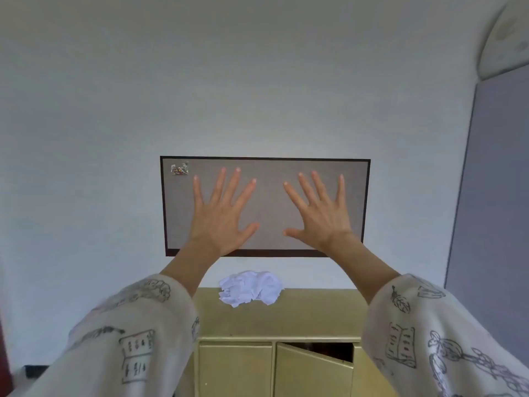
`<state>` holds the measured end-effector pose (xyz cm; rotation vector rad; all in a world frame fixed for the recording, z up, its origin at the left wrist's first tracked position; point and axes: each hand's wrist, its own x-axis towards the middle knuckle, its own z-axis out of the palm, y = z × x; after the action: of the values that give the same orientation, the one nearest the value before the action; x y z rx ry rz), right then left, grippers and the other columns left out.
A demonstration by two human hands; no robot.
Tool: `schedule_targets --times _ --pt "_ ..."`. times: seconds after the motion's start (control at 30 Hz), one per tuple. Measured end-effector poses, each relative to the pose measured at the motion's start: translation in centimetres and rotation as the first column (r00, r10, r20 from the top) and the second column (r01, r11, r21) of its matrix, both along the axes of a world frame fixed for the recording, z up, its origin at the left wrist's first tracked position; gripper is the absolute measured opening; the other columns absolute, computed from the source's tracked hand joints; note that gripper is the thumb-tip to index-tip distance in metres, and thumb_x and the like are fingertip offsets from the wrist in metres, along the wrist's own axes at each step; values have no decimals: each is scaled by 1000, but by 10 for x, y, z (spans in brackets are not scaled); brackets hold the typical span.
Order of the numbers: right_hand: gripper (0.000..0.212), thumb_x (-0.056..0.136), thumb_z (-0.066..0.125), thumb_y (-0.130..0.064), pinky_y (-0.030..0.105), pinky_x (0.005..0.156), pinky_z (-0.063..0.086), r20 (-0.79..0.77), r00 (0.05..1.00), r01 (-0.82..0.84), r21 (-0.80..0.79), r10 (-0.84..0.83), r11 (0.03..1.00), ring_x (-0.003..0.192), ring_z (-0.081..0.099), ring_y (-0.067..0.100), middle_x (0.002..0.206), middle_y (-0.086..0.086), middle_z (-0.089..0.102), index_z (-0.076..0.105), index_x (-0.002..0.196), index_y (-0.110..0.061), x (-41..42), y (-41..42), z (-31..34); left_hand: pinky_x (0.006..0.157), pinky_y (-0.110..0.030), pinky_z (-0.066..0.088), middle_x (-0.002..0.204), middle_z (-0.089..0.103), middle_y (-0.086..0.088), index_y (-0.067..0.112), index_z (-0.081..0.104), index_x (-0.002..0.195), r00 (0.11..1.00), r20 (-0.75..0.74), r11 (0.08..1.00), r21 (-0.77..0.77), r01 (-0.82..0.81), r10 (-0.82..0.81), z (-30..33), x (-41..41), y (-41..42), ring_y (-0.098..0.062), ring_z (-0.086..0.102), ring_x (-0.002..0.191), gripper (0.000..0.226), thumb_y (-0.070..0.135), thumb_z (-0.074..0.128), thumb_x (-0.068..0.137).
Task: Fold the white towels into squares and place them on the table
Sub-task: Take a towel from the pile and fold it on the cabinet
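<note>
1. Left hand (219, 217) raised, back toward the camera, fingers straight and spread wide, thumb out to the side; grip fully open, nothing held.
2. Right hand (320, 217) raised likewise, fingers fanned, thumb pointing inward toward the left thumb; grip fully open, nothing held.
3. Both hands level with each other, apart, thumbs near but not touching, seen in front of a grey board (264, 196).
4. Whether the palms touch the board: cannot tell.
5. Sleeves (134, 333) pale, printed with line drawings, pushed back to the forearms.
6. Board dark-framed, fixed on a white wall (86, 138); small cluster of pins (179, 169) in its upper left corner, just beside the left little finger.
7. Towels (251, 287) as one crumpled white heap, unfolded, below the board and between the two forearms, well apart from both hands.
8. Heap lying at the far edge of the table (315, 313), against the wall; number of towels in it not clear.
9. Table top olive-gold, with doors below; left door (234, 368) closed, middle door (312, 373) tilted ajar with a dark gap above it.
10. Grey panel (492, 196) on the right wall.
11. Dark object (35, 371) low at the left edge, too small to tell.
</note>
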<state>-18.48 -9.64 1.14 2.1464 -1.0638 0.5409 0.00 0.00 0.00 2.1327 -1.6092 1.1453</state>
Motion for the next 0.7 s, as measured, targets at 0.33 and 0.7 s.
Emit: schedule_targets --times 0.33,0.7 --pt "52 75 73 -27 38 63 48 363 886 -335 72 288 939 74 63 31 91 9 67 58 121 -8 34 -62 -99 96 -50 43 125 59 -14 6 56 122 925 -88 925 -127 357 -369 -81 2 -84 -31 56 116 48 26 33 85" --pt "53 96 39 -34 35 96 34 268 957 -248 542 115 803 121 45 26 137 3 45 25 146 -19 136 -187 -230 64 -32 53 95 69 -6 7 66 101 829 -457 931 4 365 -323 -226 117 -213 -25 67 79 42 25 35 81"
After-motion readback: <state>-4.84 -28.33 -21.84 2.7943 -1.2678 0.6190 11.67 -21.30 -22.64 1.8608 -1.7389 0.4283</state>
